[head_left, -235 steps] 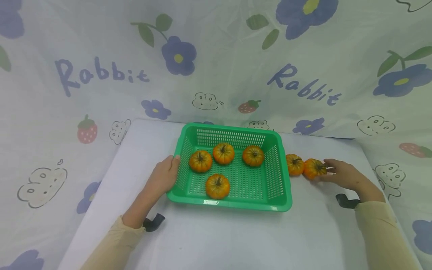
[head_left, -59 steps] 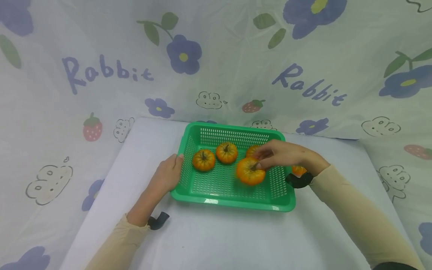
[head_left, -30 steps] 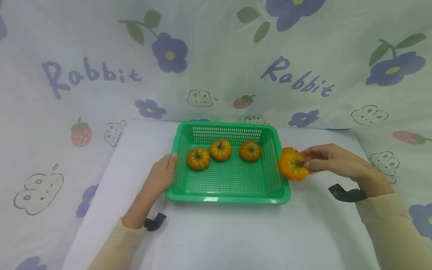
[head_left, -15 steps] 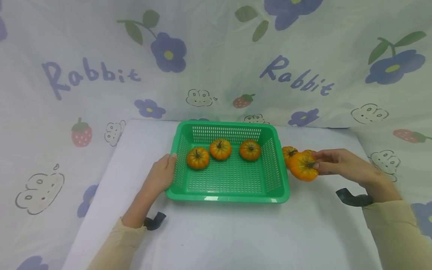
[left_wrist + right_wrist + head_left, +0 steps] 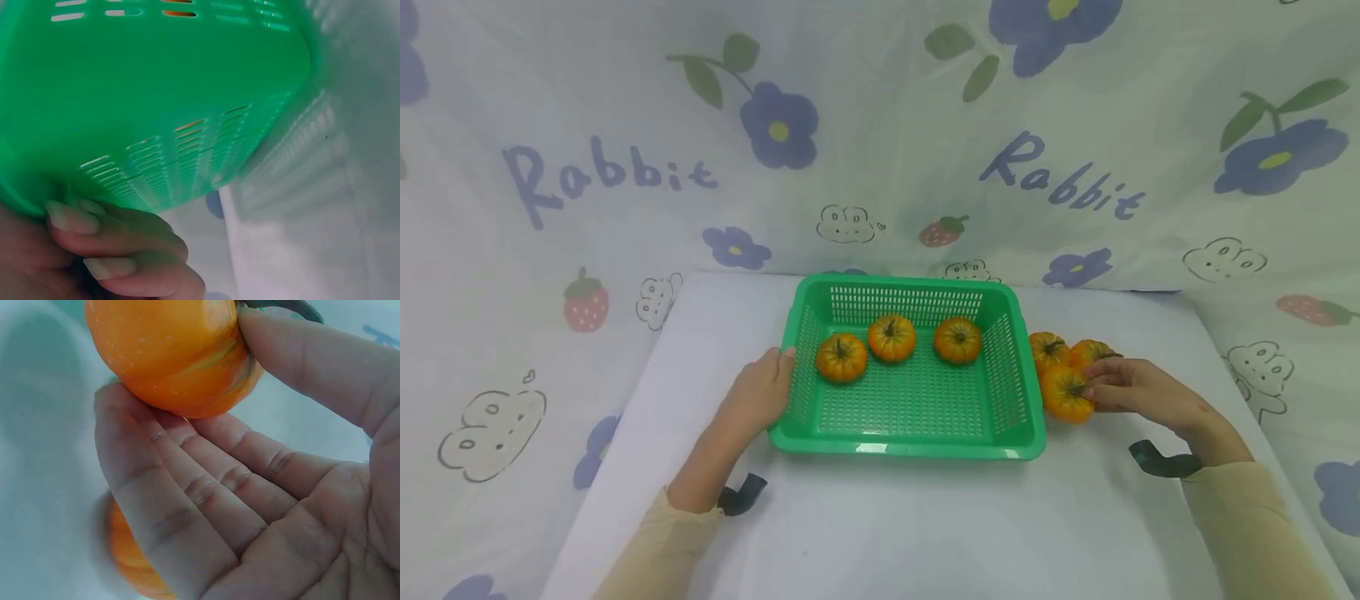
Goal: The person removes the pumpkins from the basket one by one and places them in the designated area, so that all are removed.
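Observation:
My left hand (image 5: 756,392) grips the left rim of a green plastic basket (image 5: 910,448). In the left wrist view, its curled fingers (image 5: 125,240) lie against the basket's outer wall (image 5: 156,81). Right of the basket, my right hand (image 5: 1138,389) pinches a small orange pumpkin (image 5: 1064,398) between thumb and fingers. The right wrist view shows the thumb (image 5: 306,362) beside the stem of that pumpkin (image 5: 169,350). Close behind it are two more pumpkins, one by the basket wall (image 5: 1047,348) and another partly hidden by the hand (image 5: 1086,353). Whether the held pumpkin touches the table cannot be seen.
Inside the basket sit three pumpkins: one at left (image 5: 841,360), one at back middle (image 5: 892,338), one at back right (image 5: 958,341). The basket stands on a white table (image 5: 887,525). A patterned curtain (image 5: 880,125) rises behind the table.
The pumpkin from the basket's front has been carried over the right rim to the other two outside. In the last half second it moved slightly nearer. The left hand has stayed on the rim.

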Demonstrator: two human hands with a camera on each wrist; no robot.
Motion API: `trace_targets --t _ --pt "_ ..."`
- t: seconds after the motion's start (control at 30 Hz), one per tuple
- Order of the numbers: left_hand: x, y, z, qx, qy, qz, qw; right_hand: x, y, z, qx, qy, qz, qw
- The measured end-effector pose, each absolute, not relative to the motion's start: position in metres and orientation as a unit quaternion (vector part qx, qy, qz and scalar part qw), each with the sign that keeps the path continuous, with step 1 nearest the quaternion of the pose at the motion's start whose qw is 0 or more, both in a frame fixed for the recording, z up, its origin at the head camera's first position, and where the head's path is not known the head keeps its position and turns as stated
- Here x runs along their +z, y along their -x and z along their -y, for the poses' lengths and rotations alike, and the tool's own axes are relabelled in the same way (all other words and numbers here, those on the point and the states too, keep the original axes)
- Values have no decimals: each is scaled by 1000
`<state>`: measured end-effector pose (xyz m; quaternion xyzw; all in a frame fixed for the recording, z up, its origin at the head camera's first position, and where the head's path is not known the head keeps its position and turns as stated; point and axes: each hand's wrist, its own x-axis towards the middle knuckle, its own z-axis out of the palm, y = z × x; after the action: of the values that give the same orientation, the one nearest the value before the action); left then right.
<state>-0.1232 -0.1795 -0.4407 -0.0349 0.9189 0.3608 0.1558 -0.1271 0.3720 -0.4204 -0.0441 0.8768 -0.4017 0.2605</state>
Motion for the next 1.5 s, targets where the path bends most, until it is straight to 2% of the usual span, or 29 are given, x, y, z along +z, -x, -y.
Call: trace_targets --t 0.27,0.9,1.5 --pt "-441 122 179 380 41 -910 157 -442 128 -369 -421 32 -866 267" --pt "-444 120 177 399 48 -904 144 -462 130 -364 -435 27 -862 258" --pt "-441 120 177 398 47 -905 144 -458 131 -366 -417 14 -870 262"
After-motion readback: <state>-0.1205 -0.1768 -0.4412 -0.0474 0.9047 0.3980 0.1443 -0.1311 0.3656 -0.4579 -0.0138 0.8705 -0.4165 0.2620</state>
